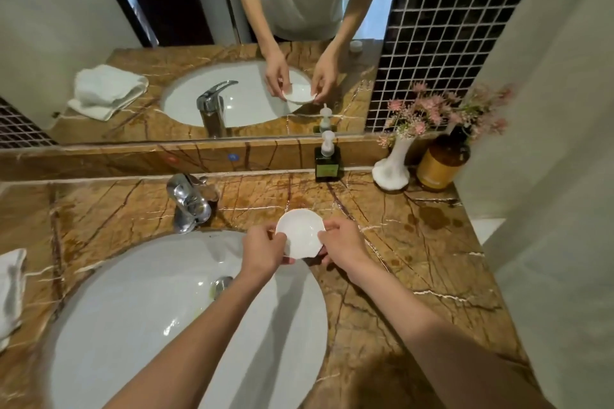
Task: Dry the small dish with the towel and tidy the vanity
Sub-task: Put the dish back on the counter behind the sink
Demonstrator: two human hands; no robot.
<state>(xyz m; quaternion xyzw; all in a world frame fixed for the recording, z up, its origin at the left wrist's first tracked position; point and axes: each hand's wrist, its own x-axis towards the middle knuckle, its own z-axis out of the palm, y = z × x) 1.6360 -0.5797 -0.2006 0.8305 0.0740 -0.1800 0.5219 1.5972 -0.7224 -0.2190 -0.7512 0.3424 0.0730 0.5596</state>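
Holding the dish (300,233) over the far rim of the sink (139,309), just right of centre in the frame, the person has it pinched from both sides. The left hand (262,251) clamps its left edge, thumb on the rim and fingers below; the right hand (344,242) clamps the right edge the same way. Both forearms run up from the bottom of the frame and converge on the dish, wrists fairly straight. The dish faces up, slightly tilted toward the camera, and looks clear of the table (415,242).

The step in hand seems to be the start of the drying: the dish is held, but no towel is on it. The towel (10,289) lies folded at the left edge of the frame, well apart from the hands, beyond the sink. The next move likely calls for one hand to let go and reach left for it while the other keeps the dish steady.

The mirror in the upper half repeats the same grip. The tap (189,202) stands left of the dish; a pump bottle (328,159), a vase (392,169) and a brown bottle (443,159) stand upper right. Dark wet-looking patches mark the table near them, so wiping may be needed there.
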